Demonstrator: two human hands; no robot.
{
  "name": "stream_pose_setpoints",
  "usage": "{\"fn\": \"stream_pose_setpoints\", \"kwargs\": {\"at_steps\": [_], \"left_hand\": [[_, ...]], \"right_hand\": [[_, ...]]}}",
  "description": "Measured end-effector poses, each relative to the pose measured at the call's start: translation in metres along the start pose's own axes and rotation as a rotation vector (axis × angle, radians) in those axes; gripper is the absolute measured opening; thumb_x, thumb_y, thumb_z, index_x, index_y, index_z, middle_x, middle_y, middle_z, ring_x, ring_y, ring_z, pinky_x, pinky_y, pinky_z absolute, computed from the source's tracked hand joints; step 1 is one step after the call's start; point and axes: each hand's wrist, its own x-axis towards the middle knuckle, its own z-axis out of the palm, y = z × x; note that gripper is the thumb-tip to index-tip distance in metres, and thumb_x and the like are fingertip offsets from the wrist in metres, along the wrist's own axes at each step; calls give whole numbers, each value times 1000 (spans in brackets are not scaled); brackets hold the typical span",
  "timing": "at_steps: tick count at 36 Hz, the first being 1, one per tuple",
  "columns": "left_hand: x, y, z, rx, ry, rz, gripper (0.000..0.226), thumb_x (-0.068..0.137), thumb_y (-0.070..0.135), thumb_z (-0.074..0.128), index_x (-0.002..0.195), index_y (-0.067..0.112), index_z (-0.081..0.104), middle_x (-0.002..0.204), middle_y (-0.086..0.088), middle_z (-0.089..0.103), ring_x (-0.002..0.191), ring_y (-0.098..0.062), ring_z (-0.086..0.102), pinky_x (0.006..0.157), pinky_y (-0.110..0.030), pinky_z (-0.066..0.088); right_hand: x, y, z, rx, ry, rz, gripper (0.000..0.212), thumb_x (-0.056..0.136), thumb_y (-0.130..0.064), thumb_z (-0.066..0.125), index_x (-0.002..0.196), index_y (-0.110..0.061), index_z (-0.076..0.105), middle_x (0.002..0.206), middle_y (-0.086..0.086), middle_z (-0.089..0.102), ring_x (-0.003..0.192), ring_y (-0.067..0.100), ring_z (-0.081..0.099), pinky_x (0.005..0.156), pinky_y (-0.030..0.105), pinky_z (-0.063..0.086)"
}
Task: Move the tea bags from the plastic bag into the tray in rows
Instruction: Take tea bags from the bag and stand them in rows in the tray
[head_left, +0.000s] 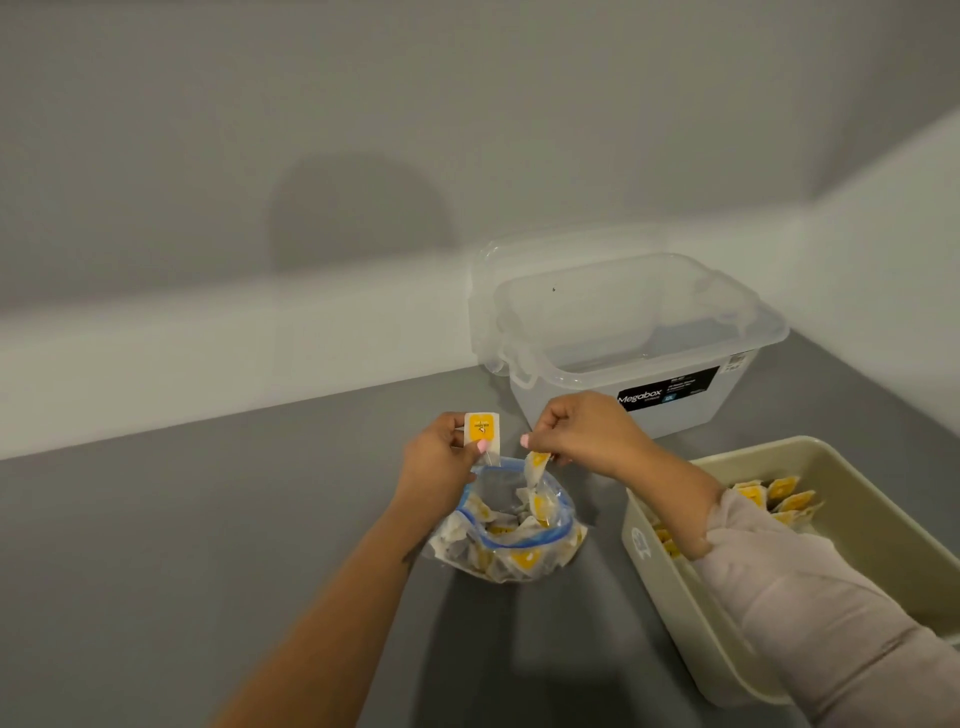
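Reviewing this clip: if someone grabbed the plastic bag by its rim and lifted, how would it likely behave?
The plastic bag looks thin and crumpled, so it would probably sag rather than hold shape. Its mouth gapes open with tea bags heaped loosely inside, so tilting may spill some. It likely feels light, since the contents are small paper sachets.

A grey floor (208, 545) carried everything, meeting a white baseboard (208, 358) at the back. On it sat an open plastic bag (506, 540) stuffed with tea bags. Just right of the bag stood a beige tray (670, 587) with tea bags lined up inside. Behind the bag, against the baseboard, sat a clear storage box (623, 364), its lid leaning behind it.
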Motion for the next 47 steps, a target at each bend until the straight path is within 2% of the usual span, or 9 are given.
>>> {"fn": "stream_pose_setpoints", "kwargs": {"at_steps": [5, 11, 14, 19, 25, 32, 38, 42, 47], "left_hand": [[-3, 4, 4, -34, -27, 1, 33, 92, 18, 59, 123, 13, 51, 109, -1, 61, 88, -13, 59, 56, -11, 50], [-7, 13, 7, -91, -87, 8, 55, 91, 12, 60, 138, 30, 37, 107, 0, 56, 90, -17, 62, 58, -17, 54], [-11, 15, 8, -84, -163, 56, 40, 92, 11, 58, 126, 31, 51, 112, -5, 60, 85, -14, 63, 59, -18, 56], [-14, 21, 16, -56, -311, 35, 22, 92, 14, 58, 112, 12, 65, 111, -8, 66, 73, -14, 66, 61, -13, 55], [-19, 29, 29, -53, -416, -22, 25, 88, 18, 64, 112, 13, 64, 104, -10, 66, 81, -20, 65, 73, -21, 56], [-26, 47, 46, -94, -356, 21, 25, 90, 29, 61, 112, 18, 62, 95, 5, 64, 73, -9, 64, 54, -8, 49], [-33, 66, 75, -111, -310, 45, 25, 86, 29, 64, 106, 15, 68, 100, -2, 69, 81, -13, 67, 69, -17, 56], [-41, 81, 97, -231, -291, 41, 13, 83, 23, 70, 94, 16, 69, 86, -1, 70, 65, -6, 68, 59, -15, 53], [-49, 99, 124, -273, -302, 64, 16, 81, 19, 72, 97, 15, 70, 84, -6, 72, 66, -8, 69, 61, -17, 55]], "right_hand": [[-3, -1, -11, -28, -13, -62, 23, 69, -8, 78, 70, -23, 61, 66, -6, 55, 59, 6, 50, 57, 20, 41], [-6, 1, -17, 134, -87, -78, 25, 84, 3, 59, 91, -21, 53, 96, 4, 56, 89, 20, 61, 77, 36, 59], [-7, 2, -17, 158, -104, -88, 26, 88, 4, 55, 102, -18, 51, 105, 8, 56, 95, 24, 63, 78, 38, 59], [-8, 9, -18, 100, -53, -99, 34, 90, 1, 53, 108, -27, 47, 94, -1, 51, 89, 20, 61, 77, 33, 59], [-12, 22, -25, -21, 8, -136, 37, 90, -2, 56, 117, -26, 50, 89, -6, 50, 80, 12, 54, 77, 29, 51], [-21, 35, -46, -8, -17, -179, 34, 88, -2, 60, 111, -26, 56, 85, -6, 55, 76, 10, 55, 74, 28, 50], [-31, 51, -74, -18, -16, -187, 33, 87, 0, 60, 112, -23, 59, 87, -2, 56, 71, 7, 52, 70, 24, 47], [-40, 67, -96, -13, 1, -184, 32, 86, 0, 60, 111, -20, 61, 82, -8, 56, 67, 2, 50, 64, 18, 43], [-50, 88, -120, -28, -18, -180, 30, 86, 0, 61, 102, -26, 61, 80, -11, 54, 67, 3, 51, 70, 25, 49]]}}
